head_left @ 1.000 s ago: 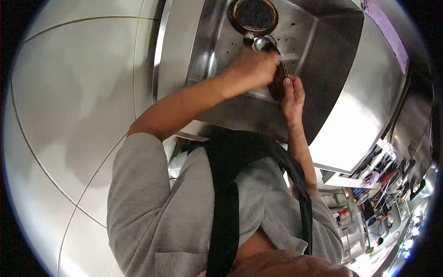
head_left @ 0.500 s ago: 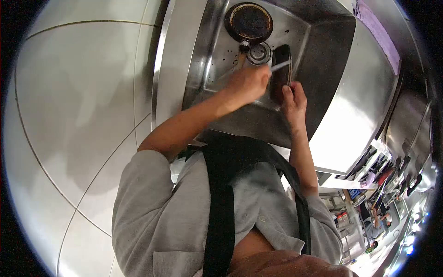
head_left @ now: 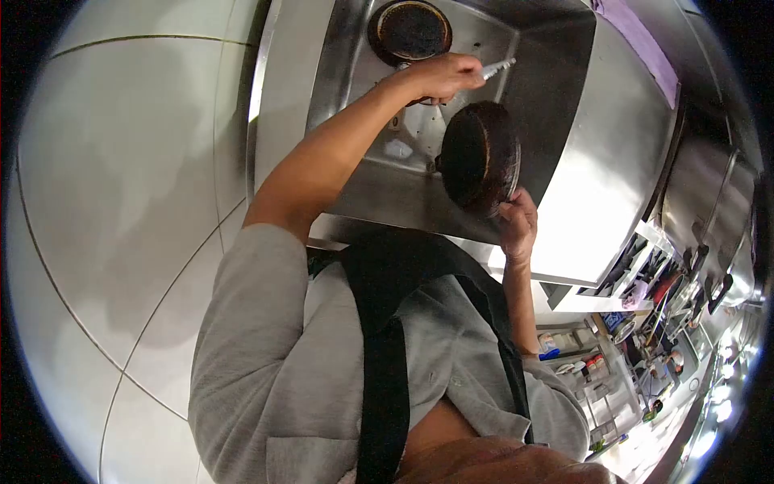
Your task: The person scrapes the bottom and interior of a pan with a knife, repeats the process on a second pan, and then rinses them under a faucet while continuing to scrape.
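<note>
My right hand [head_left: 518,222] grips the rim of a round, blackened pan [head_left: 481,157], tilted at the near right of the sink. A dark stub juts from the pan's left edge. My left hand [head_left: 443,78] is closed around a slim, whitish tool [head_left: 498,68] whose exact kind I cannot make out; its end points right, above the pan and apart from it. Beyond the left hand, a second pan [head_left: 409,31] with a charred, brown-ringed face lies at the sink's far left. The left hand partly covers the drain area.
Both pans are within a stainless steel sink [head_left: 367,181] with dark specks on its floor. A metal counter [head_left: 617,173] adjoins on the right, with a purple cloth [head_left: 645,48] along its far edge. White tiles [head_left: 121,161] lie left. Racks and kitchenware [head_left: 645,339] stand at far right.
The right hand has brought its pan nearer and turned it from almost edge-on to show its round face. The left hand, with the tool, has moved forward and away from the pan.
</note>
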Tool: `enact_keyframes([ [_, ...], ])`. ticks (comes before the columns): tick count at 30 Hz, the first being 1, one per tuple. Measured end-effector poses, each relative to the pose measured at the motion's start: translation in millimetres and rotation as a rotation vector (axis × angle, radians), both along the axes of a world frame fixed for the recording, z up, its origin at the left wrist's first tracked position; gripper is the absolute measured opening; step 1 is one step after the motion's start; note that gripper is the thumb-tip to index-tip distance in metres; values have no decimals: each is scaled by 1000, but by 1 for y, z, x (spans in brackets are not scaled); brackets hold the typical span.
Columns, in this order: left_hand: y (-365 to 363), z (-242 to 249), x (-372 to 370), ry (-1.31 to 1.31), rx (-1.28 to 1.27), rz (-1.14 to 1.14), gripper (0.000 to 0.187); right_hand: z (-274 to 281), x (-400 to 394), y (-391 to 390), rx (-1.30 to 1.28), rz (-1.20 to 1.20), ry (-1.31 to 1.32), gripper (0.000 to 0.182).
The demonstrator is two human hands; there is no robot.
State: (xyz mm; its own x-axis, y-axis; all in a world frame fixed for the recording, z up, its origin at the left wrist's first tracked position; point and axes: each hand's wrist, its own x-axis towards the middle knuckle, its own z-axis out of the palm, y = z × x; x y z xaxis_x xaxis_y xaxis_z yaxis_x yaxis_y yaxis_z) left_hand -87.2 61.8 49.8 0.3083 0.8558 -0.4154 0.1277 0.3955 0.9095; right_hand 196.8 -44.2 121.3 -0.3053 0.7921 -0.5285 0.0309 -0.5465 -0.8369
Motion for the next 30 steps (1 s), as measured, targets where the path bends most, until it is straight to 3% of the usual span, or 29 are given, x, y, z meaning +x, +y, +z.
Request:
enact_keyframes([
  [3, 11, 0, 21, 18, -72, -201, 28, 0, 17, -15, -80, -50, 52, 6],
  [7, 12, -1, 54, -59, -87, -319, 28, 9, 27, -19, -2, 77, -124, 5],
  [8, 12, -1, 61, -20, -66, -368, 25, 2, 34, -24, -9, -14, -29, 5],
  [11, 5, 3, 71, -44, -35, -229, 24, 19, 25, -23, 22, -172, -70, 9],
  [15, -5, -1, 88, 88, 190, -164, 28, 35, 16, -16, 151, -40, -329, 19],
  [16, -8, -1, 92, 117, 243, -116, 29, 43, 11, -16, 159, 2, -364, 30],
  [18, -22, 5, 87, 179, 341, -12, 30, 39, 15, -19, 159, 18, -395, 31],
  [21, -39, 16, 64, 489, 357, 40, 29, 40, 13, -21, 173, 42, -421, 28],
  [24, -57, 30, 59, 631, 309, -157, 26, 33, 9, -24, 204, 69, -427, 27],
  [27, -71, 27, 61, 687, 232, -103, 24, 32, 3, -27, 255, 47, -447, 27],
  [28, -74, 55, 64, 672, 163, -92, 21, 32, -1, -27, 274, 34, -452, 27],
  [30, -90, 60, 69, 660, 303, -36, 18, 32, -2, -27, 219, 9, -432, 26],
])
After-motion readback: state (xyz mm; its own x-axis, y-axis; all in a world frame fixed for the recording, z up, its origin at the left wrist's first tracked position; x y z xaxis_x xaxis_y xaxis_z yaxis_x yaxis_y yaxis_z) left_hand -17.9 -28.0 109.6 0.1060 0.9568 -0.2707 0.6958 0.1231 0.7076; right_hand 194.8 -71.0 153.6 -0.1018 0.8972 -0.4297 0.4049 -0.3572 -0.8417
